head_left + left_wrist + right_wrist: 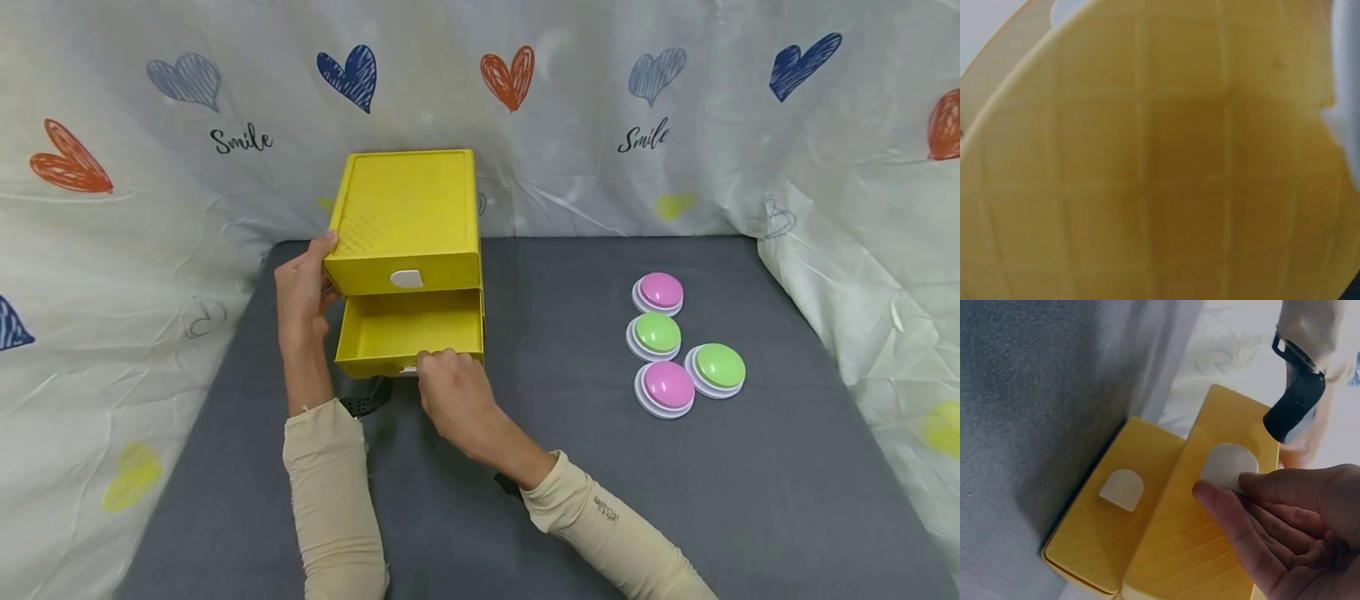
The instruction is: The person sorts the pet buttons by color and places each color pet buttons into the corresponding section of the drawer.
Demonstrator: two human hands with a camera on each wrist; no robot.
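A yellow plastic drawer cabinet (408,200) stands at the back of the table, its upper drawer closed. Beneath that, an open drawer (408,327) sticks out, and its visible inside is bare. My right hand (457,396) pinches the white drawer handle (1229,464) between thumb and index finger. My left hand (302,287) presses against the cabinet's left side, a fingertip at its top front corner; its other fingers are partly hidden. In the left wrist view, a yellow drawer front (1147,156) with grid lines fills the picture.
Several push lights or buttons with white bases, such as a pink one (669,385) and a green one (721,365), are grouped on the right of the dark grey tablecloth (570,467). Another closed drawer front (1094,528) shows in the right wrist view. A heart-printed curtain (555,100) hangs behind.
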